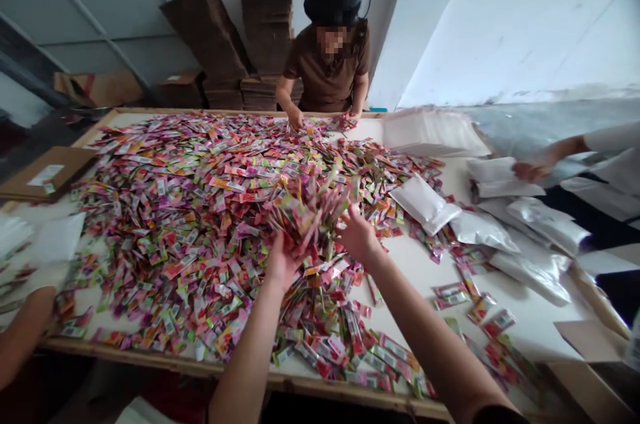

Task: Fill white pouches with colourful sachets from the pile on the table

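Note:
Many small colourful sachets (200, 211) lie heaped across a white table (520, 317) with a wooden rim. My left hand (283, 263) and my right hand (357, 234) are both raised over the heap's near side. Between them they grip a fanned bunch of sachets (307, 211), lifted a little above the pile. The fingers of both hands are closed round the bunch from either side.
A person in a brown shirt (327, 74) works at the far edge, hands in the sachets. Another person's hand (530, 171) rests on white pouches (500, 177) at the right; an arm (23, 334) shows at the left. Cardboard stacks (265, 31) stand behind.

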Action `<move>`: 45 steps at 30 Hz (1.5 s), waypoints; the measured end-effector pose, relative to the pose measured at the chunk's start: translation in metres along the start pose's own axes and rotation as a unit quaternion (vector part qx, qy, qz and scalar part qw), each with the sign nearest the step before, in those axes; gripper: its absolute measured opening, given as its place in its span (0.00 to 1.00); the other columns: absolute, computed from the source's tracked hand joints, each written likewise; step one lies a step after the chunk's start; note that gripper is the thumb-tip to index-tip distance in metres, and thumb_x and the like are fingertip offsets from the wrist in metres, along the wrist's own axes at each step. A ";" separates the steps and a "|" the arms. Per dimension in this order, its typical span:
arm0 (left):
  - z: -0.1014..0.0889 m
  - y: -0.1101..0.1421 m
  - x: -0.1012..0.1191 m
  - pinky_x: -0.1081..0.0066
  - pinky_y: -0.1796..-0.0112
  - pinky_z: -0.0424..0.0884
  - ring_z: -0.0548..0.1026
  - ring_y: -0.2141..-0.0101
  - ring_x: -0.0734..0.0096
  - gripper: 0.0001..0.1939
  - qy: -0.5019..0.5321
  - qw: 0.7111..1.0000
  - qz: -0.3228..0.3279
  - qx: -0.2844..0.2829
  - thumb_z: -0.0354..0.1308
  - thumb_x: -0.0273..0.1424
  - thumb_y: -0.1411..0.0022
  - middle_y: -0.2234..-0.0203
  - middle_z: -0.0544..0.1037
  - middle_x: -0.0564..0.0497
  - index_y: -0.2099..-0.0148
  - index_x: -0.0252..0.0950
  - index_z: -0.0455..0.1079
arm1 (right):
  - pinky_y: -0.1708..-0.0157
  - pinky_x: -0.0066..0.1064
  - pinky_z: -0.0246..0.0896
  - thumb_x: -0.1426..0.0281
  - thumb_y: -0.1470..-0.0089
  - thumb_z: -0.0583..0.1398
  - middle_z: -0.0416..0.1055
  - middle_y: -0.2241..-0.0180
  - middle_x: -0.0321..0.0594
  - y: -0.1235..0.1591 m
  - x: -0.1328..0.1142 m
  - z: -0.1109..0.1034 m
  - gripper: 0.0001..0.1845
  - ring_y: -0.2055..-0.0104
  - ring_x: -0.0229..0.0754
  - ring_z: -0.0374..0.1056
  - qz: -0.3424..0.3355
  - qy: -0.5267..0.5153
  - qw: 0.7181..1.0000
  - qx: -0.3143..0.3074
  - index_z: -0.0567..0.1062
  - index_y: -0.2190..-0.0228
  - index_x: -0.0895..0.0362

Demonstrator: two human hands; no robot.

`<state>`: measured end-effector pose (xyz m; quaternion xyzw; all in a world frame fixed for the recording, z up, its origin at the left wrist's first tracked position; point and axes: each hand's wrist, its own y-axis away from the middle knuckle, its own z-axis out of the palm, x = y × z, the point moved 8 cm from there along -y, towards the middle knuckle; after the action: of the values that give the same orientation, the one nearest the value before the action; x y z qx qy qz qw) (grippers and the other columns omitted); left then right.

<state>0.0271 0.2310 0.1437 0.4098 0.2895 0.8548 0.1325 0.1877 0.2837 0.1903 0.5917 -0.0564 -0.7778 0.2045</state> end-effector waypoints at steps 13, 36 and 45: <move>-0.182 0.107 -0.082 0.58 0.54 0.67 0.67 0.52 0.59 0.20 -0.590 0.718 0.329 0.164 0.50 0.36 0.42 0.54 0.69 0.41 0.48 0.36 0.60 | 0.48 0.64 0.34 0.54 0.53 0.54 0.45 0.40 0.49 0.149 0.208 -0.064 0.37 0.39 0.64 0.34 -0.104 0.607 0.769 0.175 0.54 0.43 0.51; -0.161 0.069 -0.160 0.50 0.46 0.50 0.55 0.44 0.53 0.23 -0.617 0.610 0.462 0.184 0.45 0.34 0.39 0.48 0.63 0.40 0.42 0.38 0.55 | 0.44 0.55 0.33 0.57 0.51 0.55 0.58 0.48 0.46 0.142 0.236 -0.034 0.30 0.39 0.59 0.40 -0.307 0.599 0.720 0.170 0.60 0.47 0.49; -0.119 0.040 -0.206 0.35 0.50 0.38 0.37 0.41 0.34 0.35 -0.736 0.597 0.301 0.106 0.57 0.45 0.51 0.39 0.45 0.38 0.41 0.42 0.56 | 0.47 0.63 0.21 0.55 0.46 0.49 0.43 0.38 0.39 0.120 0.261 -0.046 0.30 0.38 0.60 0.30 -0.206 0.705 0.679 -0.003 0.52 0.42 0.45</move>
<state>0.0644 0.0574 -0.0197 0.9749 0.0432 0.2180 -0.0084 0.2047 0.0814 -0.0183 0.9607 0.2307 -0.1533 0.0201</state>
